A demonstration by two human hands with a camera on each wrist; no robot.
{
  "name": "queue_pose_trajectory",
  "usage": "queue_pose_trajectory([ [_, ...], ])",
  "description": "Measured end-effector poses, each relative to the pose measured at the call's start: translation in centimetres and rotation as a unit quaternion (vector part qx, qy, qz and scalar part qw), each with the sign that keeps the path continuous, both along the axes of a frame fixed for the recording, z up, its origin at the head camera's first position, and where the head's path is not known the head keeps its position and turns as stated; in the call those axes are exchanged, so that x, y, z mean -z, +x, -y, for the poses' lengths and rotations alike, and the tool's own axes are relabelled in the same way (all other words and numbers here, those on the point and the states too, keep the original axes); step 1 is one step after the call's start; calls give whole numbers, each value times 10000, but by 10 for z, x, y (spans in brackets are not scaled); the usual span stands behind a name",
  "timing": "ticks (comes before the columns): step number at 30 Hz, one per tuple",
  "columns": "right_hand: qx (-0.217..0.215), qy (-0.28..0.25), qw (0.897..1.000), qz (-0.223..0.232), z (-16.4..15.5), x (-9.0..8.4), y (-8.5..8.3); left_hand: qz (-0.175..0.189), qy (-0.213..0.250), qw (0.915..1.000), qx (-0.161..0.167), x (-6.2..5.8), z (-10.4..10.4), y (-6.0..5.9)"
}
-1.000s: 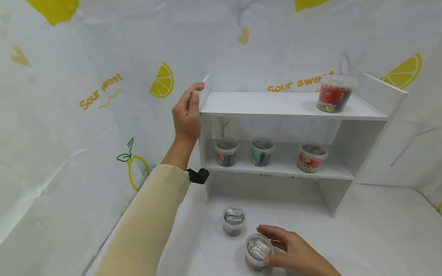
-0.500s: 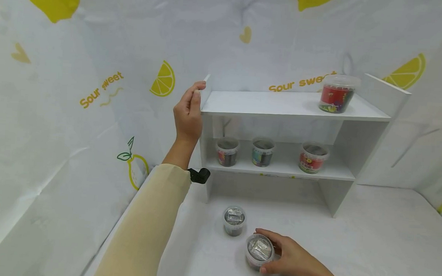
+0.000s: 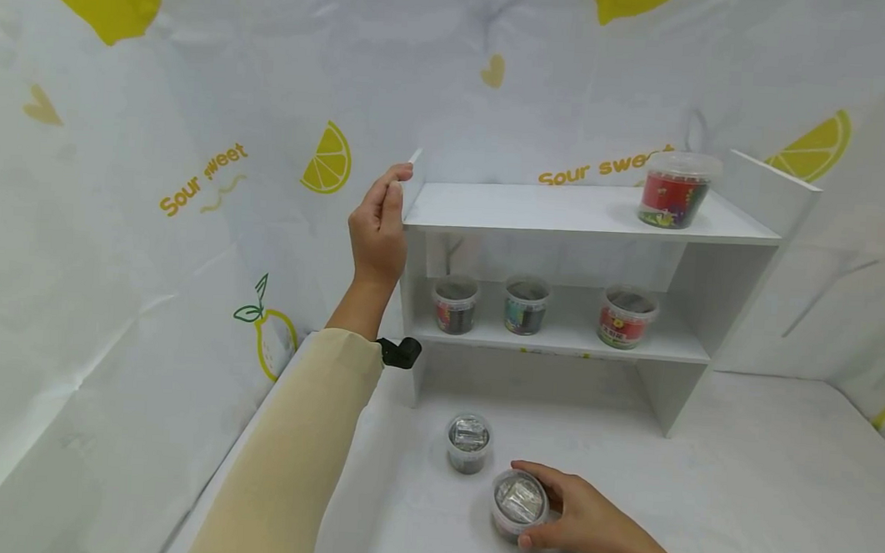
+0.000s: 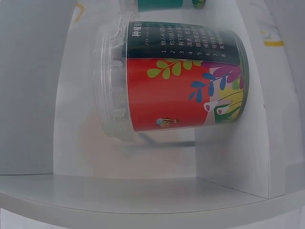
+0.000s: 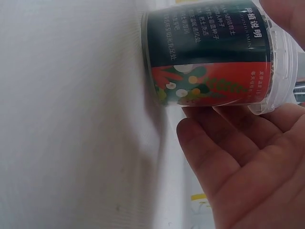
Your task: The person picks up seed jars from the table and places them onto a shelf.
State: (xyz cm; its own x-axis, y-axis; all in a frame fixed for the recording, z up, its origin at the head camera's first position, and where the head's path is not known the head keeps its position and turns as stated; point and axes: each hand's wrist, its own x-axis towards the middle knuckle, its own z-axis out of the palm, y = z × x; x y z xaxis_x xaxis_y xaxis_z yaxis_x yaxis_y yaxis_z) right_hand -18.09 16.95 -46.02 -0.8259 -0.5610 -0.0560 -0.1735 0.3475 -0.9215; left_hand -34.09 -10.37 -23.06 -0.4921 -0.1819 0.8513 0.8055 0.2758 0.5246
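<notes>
Curling round the near tub [image 3: 519, 503] on the table [image 3: 739, 484], the right hand [image 3: 587, 518] grips it, its twin [image 3: 468, 441] waits just beyond, four tubs sit shelved, and the left hand [image 3: 377, 227] grips the shelf's [image 3: 566, 209] left edge.

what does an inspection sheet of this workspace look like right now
surface: white table, bare patches to the right.
job's things: near tub with clear lid, standing on the table; second tub just behind it.
clutter: white shelf unit; one tub on the top shelf, three on the lower shelf.
hands: right hand curled round the near tub; left hand on the shelf unit's upper left corner.
cables: nothing seen.
surroundings: white sheet with lemon print behind and at the sides.
</notes>
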Motion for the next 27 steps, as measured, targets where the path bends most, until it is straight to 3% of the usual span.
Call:
queue_pose_trajectory([
  [4, 76, 266, 9995, -153, 1, -5, -1, -19, 11, 10000, 26, -3, -2, 7],
  [8, 112, 341, 9982, -485, 0, -13, -1, -46, -26, 10000, -17, 5, 2, -11],
  [13, 124, 159, 9937, -1098, -7, -34, -2, -68, -44, 10000, -1, 7, 5, -15],
  [19, 439, 253, 9839, -1716, -15, -81, -6, -85, -72, 9999, 18, 7, 5, -15],
  [27, 855, 365, 9658, -2419, -22, -160, -13, -114, -68, 9999, 5, 7, 5, -13],
])
